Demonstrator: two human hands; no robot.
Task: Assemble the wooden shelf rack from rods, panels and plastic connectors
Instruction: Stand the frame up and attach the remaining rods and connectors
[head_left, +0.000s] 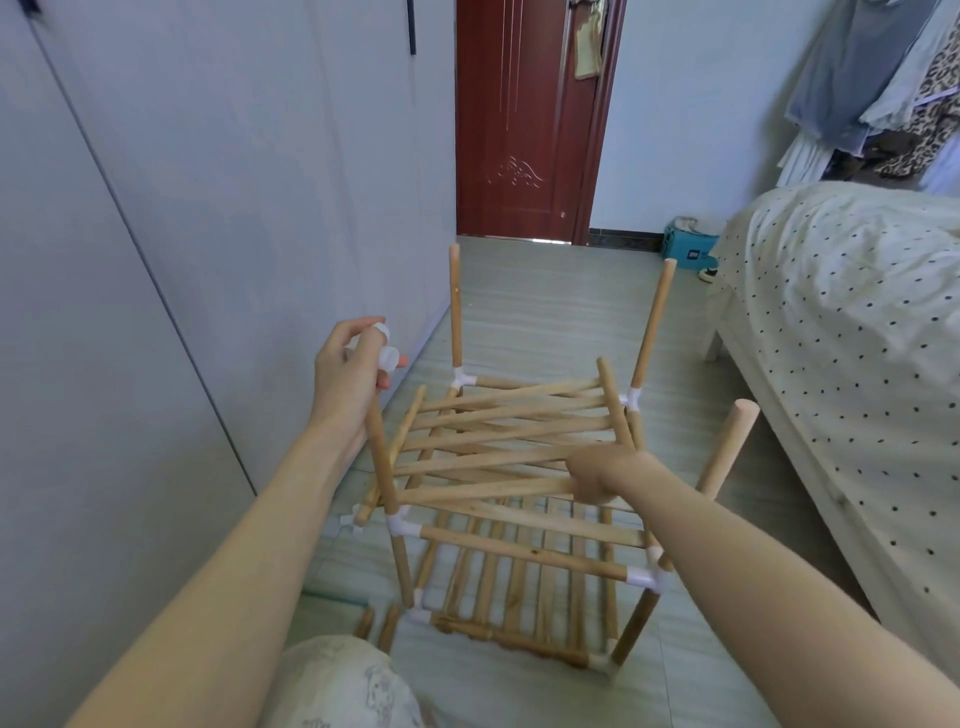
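My left hand is curled round a white plastic connector, pinching it at the top of the near-left upright rod. My right hand grips the loose slatted panel by one slat — it lies askew across the middle tier of the rack, just beyond my fingers. The panel looks light but floppy, so I would hold it mid-slat. The connector seems a stiff push fit, and the upright may wobble. Spare rods lie below my left forearm.
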